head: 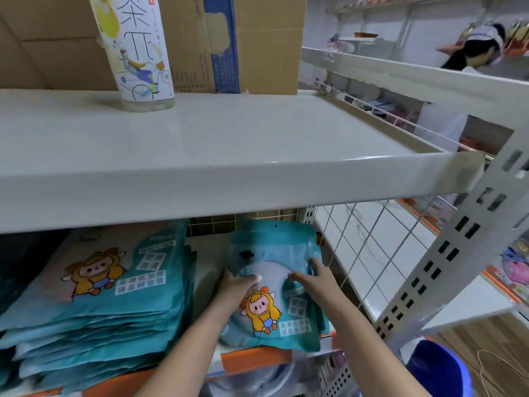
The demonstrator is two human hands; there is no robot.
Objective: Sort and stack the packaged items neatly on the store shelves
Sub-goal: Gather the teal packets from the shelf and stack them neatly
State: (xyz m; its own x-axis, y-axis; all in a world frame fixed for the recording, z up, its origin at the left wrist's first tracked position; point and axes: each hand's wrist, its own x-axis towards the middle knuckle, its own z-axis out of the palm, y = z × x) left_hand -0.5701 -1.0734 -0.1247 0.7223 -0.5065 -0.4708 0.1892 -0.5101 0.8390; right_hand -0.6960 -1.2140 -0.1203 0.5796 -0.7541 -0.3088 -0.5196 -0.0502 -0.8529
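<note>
A small stack of teal packages (274, 253) printed with a yellow cartoon figure lies at the right end of the lower shelf (252, 358). My left hand (237, 285) grips the stack's left side, thumb across the top package. My right hand (315, 277) holds its right side, fingers curled over the edge. To the left sits a taller pile of the same teal packages (100, 296), lying flat and slightly fanned. A narrow gap of shelf separates the two piles.
The upper shelf (229, 144) carries a tall drink bottle (137, 50) and a cardboard box (243, 38) behind it. A wire grid panel (369, 253) closes the shelf's right side. A blue bin (440, 368) stands on the floor. Another person (469, 53) works at far shelves.
</note>
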